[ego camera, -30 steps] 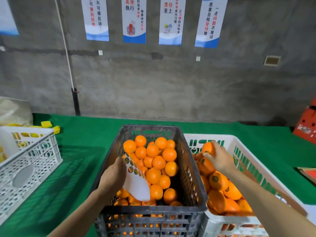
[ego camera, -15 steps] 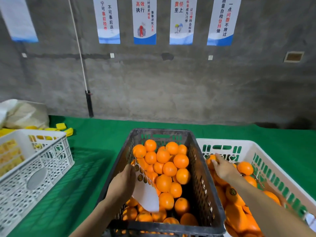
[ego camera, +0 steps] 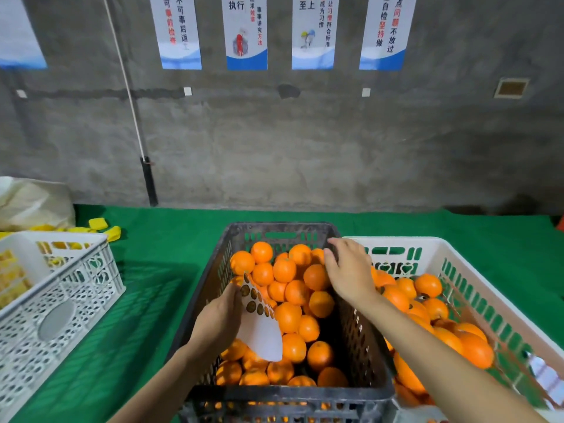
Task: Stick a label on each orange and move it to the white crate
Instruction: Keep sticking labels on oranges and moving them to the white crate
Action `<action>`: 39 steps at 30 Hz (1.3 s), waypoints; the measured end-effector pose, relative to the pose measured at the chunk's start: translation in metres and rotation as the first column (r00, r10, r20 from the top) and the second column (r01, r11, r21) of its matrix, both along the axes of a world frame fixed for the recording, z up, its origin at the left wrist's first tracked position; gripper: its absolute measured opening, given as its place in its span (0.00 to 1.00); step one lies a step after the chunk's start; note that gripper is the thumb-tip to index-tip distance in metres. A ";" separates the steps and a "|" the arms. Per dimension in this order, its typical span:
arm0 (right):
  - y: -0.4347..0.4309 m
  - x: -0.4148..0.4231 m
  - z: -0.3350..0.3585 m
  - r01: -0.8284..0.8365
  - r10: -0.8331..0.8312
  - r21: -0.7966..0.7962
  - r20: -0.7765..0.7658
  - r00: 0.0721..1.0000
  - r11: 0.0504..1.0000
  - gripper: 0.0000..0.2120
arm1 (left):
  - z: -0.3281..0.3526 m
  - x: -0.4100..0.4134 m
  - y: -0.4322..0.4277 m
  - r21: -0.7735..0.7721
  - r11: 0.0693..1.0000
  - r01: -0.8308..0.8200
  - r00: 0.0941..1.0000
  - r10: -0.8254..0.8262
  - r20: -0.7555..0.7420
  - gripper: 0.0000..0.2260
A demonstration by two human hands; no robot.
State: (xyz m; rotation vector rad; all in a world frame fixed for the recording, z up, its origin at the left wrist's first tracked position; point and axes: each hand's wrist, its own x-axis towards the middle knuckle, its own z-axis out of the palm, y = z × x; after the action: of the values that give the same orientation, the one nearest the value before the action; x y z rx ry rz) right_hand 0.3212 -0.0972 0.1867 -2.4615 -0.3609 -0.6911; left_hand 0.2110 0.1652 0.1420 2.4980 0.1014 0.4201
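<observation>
A dark grey crate (ego camera: 360, 340) in front of me is heaped with unlabelled oranges (ego camera: 287, 315). To its right stands the white crate (ego camera: 476, 288) holding labelled oranges (ego camera: 427, 285). My left hand (ego camera: 218, 322) grips a white label sheet (ego camera: 259, 322) with rows of round dark stickers, held over the grey crate's left side. My right hand (ego camera: 348, 273) hovers empty over the grey crate's far right corner, fingers loosely spread above the oranges.
A second white crate (ego camera: 61, 300) with yellow items sits at the left on the green table cover (ego camera: 146, 300). Yellow pieces (ego camera: 103, 227) and a pale bag (ego camera: 33, 203) lie behind it. A concrete wall with posters rises behind the table.
My right hand let go of an orange in the white crate and moved left, empty, over the grey crate. My left hand kept holding the label sheet.
</observation>
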 end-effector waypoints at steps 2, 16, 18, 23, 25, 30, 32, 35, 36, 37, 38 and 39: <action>0.042 -0.016 0.003 -0.236 0.234 -0.067 -0.037 0.972 0.969 0.16 | -0.001 -0.001 0.000 0.006 1.000 0.022 1.000 -0.022 -0.012 0.07; 0.081 -0.043 -0.056 -0.386 0.462 0.280 -0.295 0.837 0.879 0.12 | 0.001 -0.010 -0.001 0.000 0.993 0.116 0.991 -0.116 -0.064 0.04; 0.085 -0.046 -0.056 -0.403 0.508 0.330 -0.357 0.784 0.854 0.12 | 0.001 -0.009 -0.002 0.012 0.988 0.157 0.984 -0.155 -0.088 0.08; 0.094 -0.051 -0.054 -0.424 0.538 0.353 -0.351 0.767 0.834 0.13 | 0.001 -0.005 -0.002 -0.045 0.986 0.162 0.975 -0.167 -0.147 0.10; 0.094 -0.052 -0.052 -0.424 0.545 0.367 -0.351 0.761 0.828 0.13 | 0.001 -0.007 -0.001 -0.084 0.981 0.176 0.970 -0.187 -0.155 0.07; 0.093 -0.059 -0.048 -0.461 0.569 0.343 -0.372 0.733 0.818 0.11 | 0.002 -0.008 0.000 -0.083 0.984 0.156 0.981 -0.164 -0.103 0.13; 0.094 -0.061 -0.048 -0.468 0.570 0.330 -0.386 0.725 0.820 0.12 | 0.001 -0.007 0.000 -0.047 0.988 0.144 0.983 -0.148 -0.107 0.13; 0.094 -0.061 -0.048 -0.480 0.550 0.269 -0.371 0.749 0.835 0.09 | -0.001 -0.005 0.000 -0.025 0.989 0.146 0.982 -0.148 -0.120 0.12; 0.094 -0.061 -0.047 -0.480 0.543 0.255 -0.367 0.755 0.840 0.09 | -0.002 -0.005 0.000 -0.022 0.990 0.141 0.983 -0.143 -0.114 0.12; 0.094 -0.061 -0.047 -0.477 0.533 0.239 -0.364 0.764 0.846 0.10 | -0.002 -0.004 0.000 -0.023 0.991 0.133 0.985 -0.135 -0.105 0.13; 0.094 -0.062 -0.047 -0.475 0.521 0.213 -0.358 0.775 0.854 0.10 | -0.002 -0.003 0.001 -0.029 0.992 0.124 0.987 -0.126 -0.100 0.14; 0.095 -0.063 -0.047 -0.473 0.504 0.177 -0.352 0.789 0.863 0.11 | -0.003 -0.003 0.001 -0.035 0.992 0.118 0.988 -0.121 -0.100 0.15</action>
State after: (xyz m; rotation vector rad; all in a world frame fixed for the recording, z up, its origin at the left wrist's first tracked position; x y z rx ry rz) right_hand 0.2585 -0.0024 0.1392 -2.2131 -0.7605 0.0092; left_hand 0.2079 0.1667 0.1391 2.4805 -0.0028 0.2402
